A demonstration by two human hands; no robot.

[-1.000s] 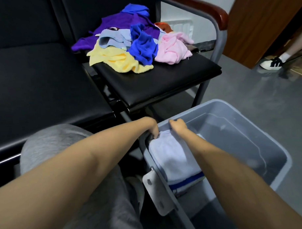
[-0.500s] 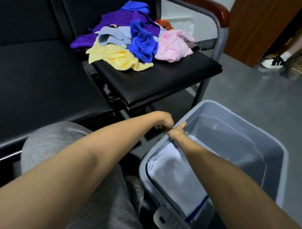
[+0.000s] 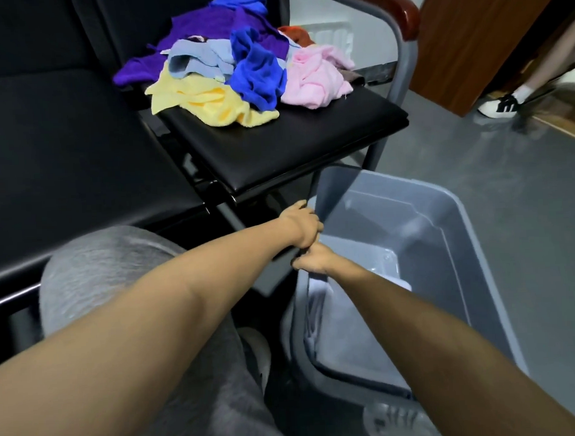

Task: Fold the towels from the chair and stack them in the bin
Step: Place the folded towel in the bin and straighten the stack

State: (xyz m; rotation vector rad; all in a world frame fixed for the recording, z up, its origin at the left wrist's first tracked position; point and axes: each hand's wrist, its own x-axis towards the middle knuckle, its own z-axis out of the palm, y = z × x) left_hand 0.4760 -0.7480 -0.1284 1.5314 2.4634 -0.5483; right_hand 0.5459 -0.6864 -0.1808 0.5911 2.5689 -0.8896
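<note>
The left hand [image 3: 304, 227] curls on the bin [image 3: 444, 277] rim, the right hand [image 3: 312, 262] unreadable, fingers hidden — best seat the towel [image 3: 318, 301] flat first.

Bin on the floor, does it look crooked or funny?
Yes: the bin looks tipped, with the left hand and right hand at its near rim, and the white towel slumps against one wall, not flat.

crumpled towels [image 3: 229, 73] lie heaped before me on the black chair seat [image 3: 293, 142]; one folded white towel [image 3: 346, 343] lies flat in the grey bin [image 3: 478, 292]
</note>
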